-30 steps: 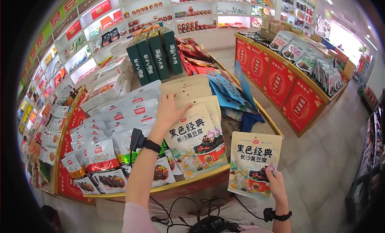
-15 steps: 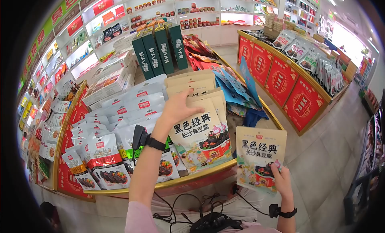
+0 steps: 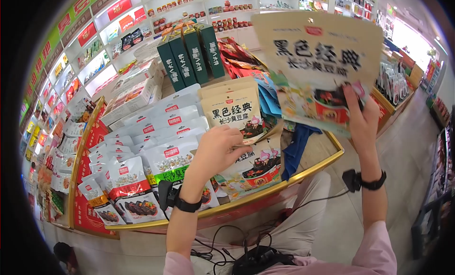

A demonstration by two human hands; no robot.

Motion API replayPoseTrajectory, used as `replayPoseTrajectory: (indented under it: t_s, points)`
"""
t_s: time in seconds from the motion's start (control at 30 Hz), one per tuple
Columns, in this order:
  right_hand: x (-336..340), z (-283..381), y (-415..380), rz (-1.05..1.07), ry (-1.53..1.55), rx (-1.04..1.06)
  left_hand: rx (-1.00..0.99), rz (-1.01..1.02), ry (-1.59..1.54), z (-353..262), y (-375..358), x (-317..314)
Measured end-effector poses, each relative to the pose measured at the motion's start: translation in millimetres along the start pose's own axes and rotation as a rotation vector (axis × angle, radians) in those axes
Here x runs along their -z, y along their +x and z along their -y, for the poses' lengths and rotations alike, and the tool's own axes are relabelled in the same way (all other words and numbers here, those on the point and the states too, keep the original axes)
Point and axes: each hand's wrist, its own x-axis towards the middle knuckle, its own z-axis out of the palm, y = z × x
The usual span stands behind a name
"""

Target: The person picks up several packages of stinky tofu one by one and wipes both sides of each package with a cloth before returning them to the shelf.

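My right hand (image 3: 362,111) grips the lower right part of a beige pouch (image 3: 317,52), raised upright above the display's right side, its printed front toward me. My left hand (image 3: 220,149) bends over the beige pouches in the display, its fingertips at the top edge of the front pouch (image 3: 256,173). Behind that hand stand more beige pouches (image 3: 232,109). White pouches (image 3: 170,152) with green and red bands stand in rows just left of my left hand. Whether its curled fingers pinch the front pouch's edge is hard to see.
A gold-edged rim (image 3: 284,186) runs along the display's front. Dark green boxes (image 3: 192,57), white boxes (image 3: 130,97), red packets (image 3: 237,57) and a blue cloth (image 3: 299,144) lie beyond or beside the pouches. Black cables (image 3: 227,232) hang near my lap.
My right hand has lifted its beige pouch up and closer to the camera. My left hand has moved down, and the front beige pouch leans lower, uncovering those behind.
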Motion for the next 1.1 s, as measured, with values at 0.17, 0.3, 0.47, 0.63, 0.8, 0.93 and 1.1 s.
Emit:
replayPoseTrajectory:
  t_s: [0.17, 0.3, 0.47, 0.63, 0.8, 0.93, 1.1]
  points:
    - [-68.6, -35.6, 31.0, 0.225, 0.383, -0.079, -0.047, -0.001, -0.105, -13.4, -9.5, 12.6]
    - [-127.6, -74.9, 5.2, 0.558, 0.518, -0.382, -0.063, -0.026, -0.161, -15.1, -14.8, 16.3]
    - [-173.8, -167.5, -91.5, 0.959, 0.472, -0.571, -0.057, -0.076, -0.201, -12.6, -19.4, 15.0]
    - [-169.7, -178.5, -126.6, 0.957, 0.530, -0.651, -0.055, -0.050, -0.161, -16.3, -19.6, 17.7]
    - [-173.1, -179.6, -120.0, 1.026, 0.463, -0.760, -0.068, -0.053, -0.131, -12.4, -16.9, 13.2]
    - [-188.6, -189.2, -130.1, 0.956, 0.631, -0.850, -0.069, -0.127, -0.058, -13.7, -12.7, 9.4]
    - [-190.6, -209.3, -143.0, 0.713, 0.384, -0.443, -0.046, -0.101, 0.057, -15.2, -16.9, 8.6]
